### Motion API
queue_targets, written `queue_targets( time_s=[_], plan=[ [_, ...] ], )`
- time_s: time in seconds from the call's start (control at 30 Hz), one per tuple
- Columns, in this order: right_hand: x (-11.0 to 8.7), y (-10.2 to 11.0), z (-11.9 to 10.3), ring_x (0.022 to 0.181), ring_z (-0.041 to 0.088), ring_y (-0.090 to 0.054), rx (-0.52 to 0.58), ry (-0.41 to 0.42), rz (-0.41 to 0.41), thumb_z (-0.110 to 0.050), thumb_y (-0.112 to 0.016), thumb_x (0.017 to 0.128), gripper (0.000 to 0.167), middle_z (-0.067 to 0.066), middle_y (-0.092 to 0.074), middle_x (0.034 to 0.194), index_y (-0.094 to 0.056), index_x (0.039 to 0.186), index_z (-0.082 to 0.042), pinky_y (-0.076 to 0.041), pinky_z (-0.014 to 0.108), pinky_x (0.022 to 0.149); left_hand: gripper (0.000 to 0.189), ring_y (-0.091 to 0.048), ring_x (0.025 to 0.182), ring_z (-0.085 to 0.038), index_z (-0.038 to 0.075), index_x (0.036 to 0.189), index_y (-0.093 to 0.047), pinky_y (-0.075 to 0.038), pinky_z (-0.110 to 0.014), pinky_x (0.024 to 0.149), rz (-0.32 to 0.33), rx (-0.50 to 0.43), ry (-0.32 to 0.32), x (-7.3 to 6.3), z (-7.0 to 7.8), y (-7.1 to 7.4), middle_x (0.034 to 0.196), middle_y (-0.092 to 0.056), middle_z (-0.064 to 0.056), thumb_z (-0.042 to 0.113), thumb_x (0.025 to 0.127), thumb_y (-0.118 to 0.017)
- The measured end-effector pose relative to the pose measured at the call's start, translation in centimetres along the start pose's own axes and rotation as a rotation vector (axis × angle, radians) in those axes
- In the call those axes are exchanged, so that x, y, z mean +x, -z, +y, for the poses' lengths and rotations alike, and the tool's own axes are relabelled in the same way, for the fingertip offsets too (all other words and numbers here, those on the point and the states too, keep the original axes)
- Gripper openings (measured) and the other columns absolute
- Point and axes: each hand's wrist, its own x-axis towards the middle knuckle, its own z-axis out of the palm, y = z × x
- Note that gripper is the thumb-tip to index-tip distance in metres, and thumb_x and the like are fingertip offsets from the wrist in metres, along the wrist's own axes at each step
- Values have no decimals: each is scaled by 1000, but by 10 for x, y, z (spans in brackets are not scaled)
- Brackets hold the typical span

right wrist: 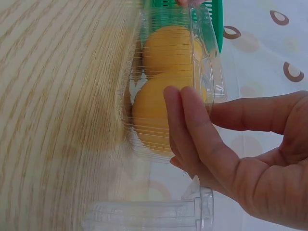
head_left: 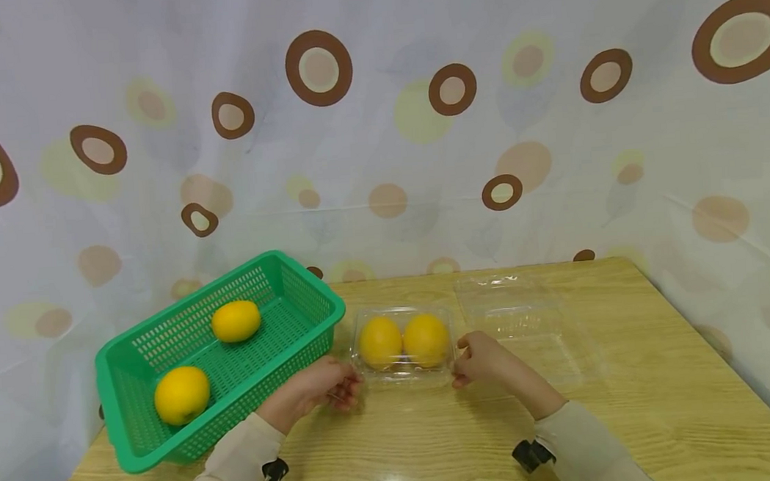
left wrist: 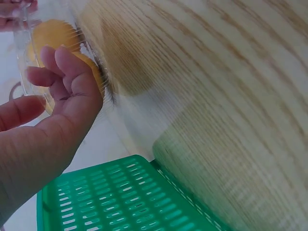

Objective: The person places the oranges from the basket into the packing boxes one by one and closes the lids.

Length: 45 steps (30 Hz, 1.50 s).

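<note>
A clear plastic clamshell box with its lid down sits on the table, holding two round yellow-orange fruits. At its near left corner, my left hand has curled fingers, thumb and fingertips at the rim. My right hand pinches the rim at the right end; in the right wrist view its thumb and fingers close around the edge. The left wrist view shows the left thumb beside the box edge, with the fingers overlapping the fruit.
A green perforated basket stands at the left, close to the left forearm, with two yellow fruits inside. Right of the box lies an open clear plastic clamshell. A patterned curtain hangs behind the wooden table.
</note>
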Motion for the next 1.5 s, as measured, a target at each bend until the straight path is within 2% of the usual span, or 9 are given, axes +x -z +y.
queue_targets(
  time_s=[0.3, 0.57, 0.77, 0.93, 1.2, 1.4, 1.5],
  plan=[
    [1, 0, 1, 67, 25, -69, 122, -8, -15, 7, -56, 87, 49, 22, -63, 83, -32, 125, 28, -57, 37, 69, 25, -50, 57, -11, -6, 94, -60, -48, -26, 58, 33, 8, 3, 0, -2, 0, 64, -44, 1, 7, 96, -39],
    [4, -1, 3, 63, 20, -67, 177, -47, -5, 9, -55, 87, 47, 21, -62, 83, -32, 125, 25, -57, 33, 63, 24, -47, 56, -11, -4, 93, -63, -46, -26, 56, 82, 44, 18, 4, -1, -2, 61, -43, 2, 7, 93, -42],
    [6, -3, 5, 60, 19, -66, 191, -22, -5, 9, -55, 86, 45, 21, -62, 80, -32, 122, 24, -57, 33, 62, 22, -46, 54, -11, -2, 90, -63, -45, -26, 54, 96, 51, 28, 4, -2, -3, 60, -42, 2, 6, 93, -42],
    [6, -4, 7, 58, 19, -65, 180, -15, 5, 9, -55, 85, 44, 21, -63, 78, -32, 121, 23, -57, 34, 61, 21, -46, 54, -11, -2, 88, -63, -45, -26, 54, 97, 52, 33, 5, -3, -3, 60, -41, 2, 6, 91, -43],
    [6, -8, 2, 51, 16, -63, 106, -8, 52, 7, -56, 79, 45, 15, -64, 64, -36, 116, 23, -56, 33, 58, 20, -46, 54, -12, -2, 86, -62, -45, -26, 54, 106, 52, 34, 4, -3, -3, 59, -42, 2, 7, 90, -44],
    [9, -10, -1, 50, 15, -62, 77, -11, 55, 7, -54, 81, 45, 12, -62, 61, -36, 118, 25, -56, 32, 58, 21, -45, 52, -11, 0, 82, -59, -43, -25, 52, 133, 39, 29, 2, -2, -2, 59, -41, 2, 6, 91, -43],
    [12, -10, -2, 51, 15, -62, 54, -14, 60, 4, -54, 83, 45, 11, -62, 61, -37, 119, 24, -56, 34, 64, 21, -45, 52, -11, 0, 81, -58, -43, -25, 52, 154, 34, 29, 2, -2, -3, 59, -41, 1, 6, 92, -42]
  ],
)
